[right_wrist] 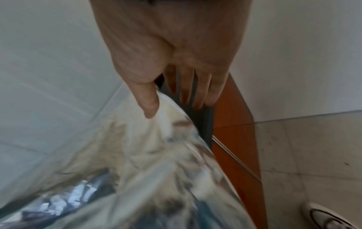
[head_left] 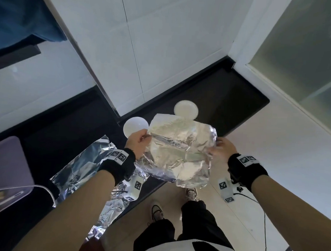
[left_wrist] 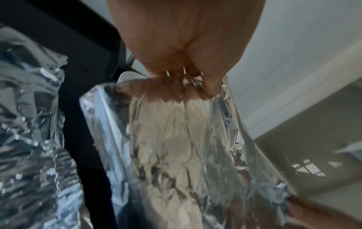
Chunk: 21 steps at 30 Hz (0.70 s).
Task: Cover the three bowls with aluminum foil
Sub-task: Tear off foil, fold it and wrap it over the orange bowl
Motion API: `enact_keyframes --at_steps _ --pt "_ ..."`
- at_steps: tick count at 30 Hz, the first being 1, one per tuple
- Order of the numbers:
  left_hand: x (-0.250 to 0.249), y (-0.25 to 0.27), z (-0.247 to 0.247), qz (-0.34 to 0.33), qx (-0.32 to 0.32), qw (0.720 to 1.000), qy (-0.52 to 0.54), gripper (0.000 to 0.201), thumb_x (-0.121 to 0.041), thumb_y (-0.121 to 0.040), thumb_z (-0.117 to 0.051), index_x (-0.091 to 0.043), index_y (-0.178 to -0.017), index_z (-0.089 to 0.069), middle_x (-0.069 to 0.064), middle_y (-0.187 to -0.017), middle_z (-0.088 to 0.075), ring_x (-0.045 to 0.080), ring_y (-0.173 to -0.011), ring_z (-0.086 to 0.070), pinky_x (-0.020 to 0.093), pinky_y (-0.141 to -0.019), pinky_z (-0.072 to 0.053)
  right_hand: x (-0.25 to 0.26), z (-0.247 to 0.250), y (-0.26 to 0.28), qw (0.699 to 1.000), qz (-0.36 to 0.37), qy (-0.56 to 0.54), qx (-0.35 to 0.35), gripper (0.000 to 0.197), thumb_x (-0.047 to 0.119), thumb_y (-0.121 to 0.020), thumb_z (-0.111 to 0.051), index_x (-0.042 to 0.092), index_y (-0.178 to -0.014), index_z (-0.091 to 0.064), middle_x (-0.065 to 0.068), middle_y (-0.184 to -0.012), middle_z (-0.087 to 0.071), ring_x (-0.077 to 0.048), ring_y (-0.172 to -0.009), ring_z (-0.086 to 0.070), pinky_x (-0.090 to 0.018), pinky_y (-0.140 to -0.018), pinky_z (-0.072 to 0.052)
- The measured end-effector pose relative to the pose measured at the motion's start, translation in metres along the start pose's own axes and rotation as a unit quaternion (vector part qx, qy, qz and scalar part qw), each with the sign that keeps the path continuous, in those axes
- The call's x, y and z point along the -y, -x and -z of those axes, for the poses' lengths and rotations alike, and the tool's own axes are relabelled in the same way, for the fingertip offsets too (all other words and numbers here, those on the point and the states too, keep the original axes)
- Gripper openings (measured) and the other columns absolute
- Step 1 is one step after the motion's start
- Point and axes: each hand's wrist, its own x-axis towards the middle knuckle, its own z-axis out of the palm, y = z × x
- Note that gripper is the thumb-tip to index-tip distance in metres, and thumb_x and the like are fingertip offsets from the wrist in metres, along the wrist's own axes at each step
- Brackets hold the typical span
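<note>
Though crumpled, shiny foil sheet (head_left: 178, 150) between both hands.

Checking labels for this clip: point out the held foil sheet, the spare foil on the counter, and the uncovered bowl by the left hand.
held foil sheet (head_left: 178, 150), head view, crinkled middle
spare foil (head_left: 80, 171), head view, flat middle
uncovered bowl (head_left: 134, 125), head view, inside

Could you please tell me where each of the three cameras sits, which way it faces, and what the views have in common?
Head: worn on the head, facing down at the black counter; shows both forearms, the left hand, the right hand, legs and shoes.
Left wrist: looks along the left hand at the foil sheet it pinches.
Right wrist: looks along the right hand at the sheet's other edge; one shoe shows.
Shared: all three show the foil sheet; only the head view shows two uncovered bowls.
</note>
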Motion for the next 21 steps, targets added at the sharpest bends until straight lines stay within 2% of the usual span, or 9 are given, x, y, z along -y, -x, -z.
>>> enact_keyframes --at_steps 2,4,7,12,15,17,18,19,21 --pt "-0.007 -0.003 0.001 -0.022 0.012 0.999 -0.041 0.009 -0.011 -0.096 -0.055 -0.005 -0.097 -0.062 0.009 -0.088 -0.060 0.022 -0.078 -0.054 0.038 -0.079 -0.051 0.011 -0.001 -0.003 0.997 0.044 -0.039 -0.053 0.078 0.015 -0.077 -0.080 0.009 -0.142 -0.039 -0.006 -0.136 -0.050 -0.026 -0.124 -0.050 -0.032 -0.098 -0.042" --pt "-0.014 -0.004 0.001 -0.036 0.027 0.997 -0.061 0.018 -0.010 -0.096 -0.056 -0.002 -0.111 -0.064 0.007 -0.098 -0.062 0.021 -0.092 -0.056 0.037 -0.094 -0.048 0.020 -0.003 -0.009 0.993 0.105 0.000 -0.049 0.086 0.019 -0.075 -0.081 0.014 -0.147 -0.034 -0.006 -0.144 -0.044 -0.025 -0.133 -0.041 -0.037 -0.108 -0.037" --pt "-0.028 -0.005 0.000 -0.070 0.057 0.990 -0.111 0.021 -0.010 -0.096 -0.057 -0.004 -0.113 -0.066 0.007 -0.099 -0.062 0.019 -0.092 -0.055 0.027 -0.087 -0.045 0.029 -0.009 -0.024 0.981 0.151 0.120 0.029 0.091 0.026 -0.071 -0.084 0.021 -0.147 -0.035 -0.004 -0.147 -0.044 -0.022 -0.138 -0.038 -0.040 -0.114 -0.030" --pt "-0.043 -0.014 0.004 -0.092 0.109 0.979 -0.145 0.021 -0.013 -0.093 -0.062 -0.006 -0.112 -0.069 0.009 -0.104 -0.068 0.015 -0.090 -0.057 0.013 -0.080 -0.044 0.034 -0.024 -0.044 0.965 0.114 0.209 0.108 0.108 0.043 -0.059 -0.085 0.033 -0.149 -0.027 -0.006 -0.150 -0.040 -0.028 -0.136 -0.041 -0.043 -0.113 -0.035" --pt "-0.046 -0.018 0.006 -0.116 0.123 0.973 -0.156 0.017 -0.011 -0.093 -0.062 -0.008 -0.108 -0.070 0.003 -0.093 -0.066 0.003 -0.076 -0.057 0.000 -0.068 -0.041 0.036 -0.025 -0.047 0.966 0.114 0.207 0.104 0.095 0.037 -0.064 -0.085 0.031 -0.145 -0.037 -0.002 -0.140 -0.050 -0.024 -0.128 -0.049 -0.040 -0.108 -0.039" --pt "-0.044 -0.024 0.007 -0.117 0.108 0.983 -0.097 0.021 -0.005 -0.092 -0.062 -0.005 -0.112 -0.068 0.001 -0.087 -0.067 -0.003 -0.067 -0.060 0.003 -0.066 -0.045 0.036 -0.023 -0.050 0.969 0.118 0.182 0.115 0.071 0.033 -0.074 -0.082 0.018 -0.136 -0.051 0.000 -0.128 -0.057 -0.020 -0.123 -0.052 -0.031 -0.100 -0.041" --pt "-0.043 -0.026 0.008 -0.106 0.092 0.988 -0.061 0.024 -0.005 -0.092 -0.063 -0.006 -0.115 -0.067 0.002 -0.087 -0.067 -0.003 -0.065 -0.061 0.007 -0.065 -0.048 0.038 -0.021 -0.048 0.974 0.112 0.158 0.120 0.057 0.033 -0.078 -0.079 0.012 -0.127 -0.059 0.000 -0.117 -0.061 -0.019 -0.114 -0.057 -0.025 -0.089 -0.043" --pt "-0.040 -0.028 0.010 -0.091 0.069 0.993 -0.026 0.026 -0.007 -0.092 -0.063 -0.009 -0.117 -0.066 0.003 -0.086 -0.068 0.000 -0.065 -0.062 0.010 -0.065 -0.051 0.038 -0.018 -0.047 0.979 0.103 0.119 0.127 0.044 0.033 -0.081 -0.077 0.009 -0.116 -0.066 -0.001 -0.106 -0.065 -0.019 -0.102 -0.061 -0.022 -0.078 -0.044" --pt "-0.028 -0.034 0.015 -0.037 -0.002 0.997 0.061 0.026 -0.015 -0.092 -0.064 -0.015 -0.118 -0.065 0.003 -0.084 -0.068 0.009 -0.071 -0.063 0.018 -0.073 -0.053 0.037 -0.012 -0.046 0.987 0.081 0.022 0.134 0.029 0.031 -0.085 -0.072 0.008 -0.103 -0.072 -0.003 -0.093 -0.070 -0.014 -0.085 -0.065 -0.017 -0.071 -0.046"
